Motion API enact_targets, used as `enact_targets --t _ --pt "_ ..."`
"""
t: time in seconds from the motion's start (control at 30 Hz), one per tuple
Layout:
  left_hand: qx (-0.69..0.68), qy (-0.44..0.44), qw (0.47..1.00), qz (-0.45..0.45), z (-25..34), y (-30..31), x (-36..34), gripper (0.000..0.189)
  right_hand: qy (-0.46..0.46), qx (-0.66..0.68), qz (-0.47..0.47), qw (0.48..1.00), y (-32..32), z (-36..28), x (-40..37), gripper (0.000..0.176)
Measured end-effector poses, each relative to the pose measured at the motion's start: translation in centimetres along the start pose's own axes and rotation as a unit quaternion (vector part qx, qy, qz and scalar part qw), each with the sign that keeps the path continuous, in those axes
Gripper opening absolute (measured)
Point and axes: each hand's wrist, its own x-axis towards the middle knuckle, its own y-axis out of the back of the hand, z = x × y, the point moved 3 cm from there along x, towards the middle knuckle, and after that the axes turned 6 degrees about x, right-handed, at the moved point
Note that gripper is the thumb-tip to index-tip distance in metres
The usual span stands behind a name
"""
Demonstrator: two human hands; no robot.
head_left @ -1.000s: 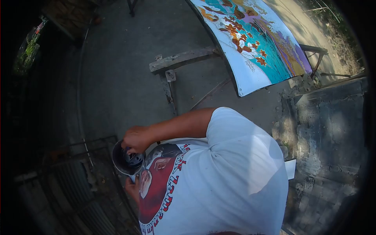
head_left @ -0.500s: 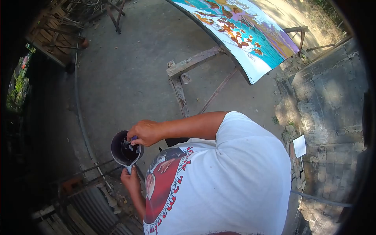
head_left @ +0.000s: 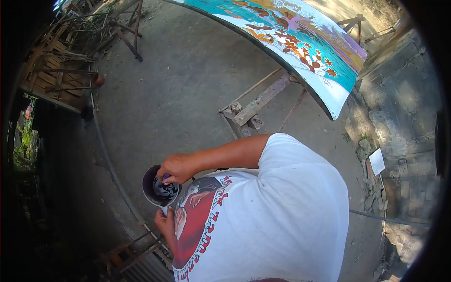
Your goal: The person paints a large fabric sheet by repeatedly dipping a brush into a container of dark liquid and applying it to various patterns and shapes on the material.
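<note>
My left hand (head_left: 164, 222) is closed around the pale handle of a dipper (head_left: 151, 182), a round, deep pot with a purplish wall. Dark liquid (head_left: 165, 190) with light reflections lies inside it. Over the dipper's rim, my right hand (head_left: 177, 168) grips what looks like a brush with a purple handle (head_left: 166, 176). The brush's lower end points into the dipper and cannot be made out clearly. The dipper is held close in front of my white printed shirt (head_left: 263, 207).
A large painted cloth (head_left: 300, 51) in teal, orange and purple is stretched on a frame, held up by a wooden trestle (head_left: 263, 98). A hose (head_left: 112, 164) runs along the concrete floor at left. A wooden rack (head_left: 56, 70) stands at the far left, a worn wall (head_left: 404, 122) at right.
The view has shifted, so the cloth and trestle sit lower and further right. Both hands and the dipper appear slightly lower and further right, and the brush has moved inside the dipper.
</note>
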Motion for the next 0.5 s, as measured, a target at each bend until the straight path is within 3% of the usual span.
enact_targets --t 0.03,0.17,0.23,0.5 --pt "-0.023 0.014 1.0 0.0 1.2 0.2 1.1 0.029 0.001 -0.01 -0.035 0.999 0.3 0.5 0.7 0.021" --pt "-0.029 0.006 0.999 -0.036 -1.9 0.8 8.0 0.025 -0.054 -0.028 0.005 0.998 3.3 1.3 3.0 0.021" --pt "-0.036 -0.017 0.997 -0.071 0.5 0.6 11.1 0.024 -0.099 -0.02 0.014 0.995 4.4 2.2 3.5 0.021" --pt "-0.024 -0.075 0.974 -0.214 7.7 -0.6 26.4 0.024 -0.16 -0.073 0.2 0.964 9.1 6.7 5.4 0.02"
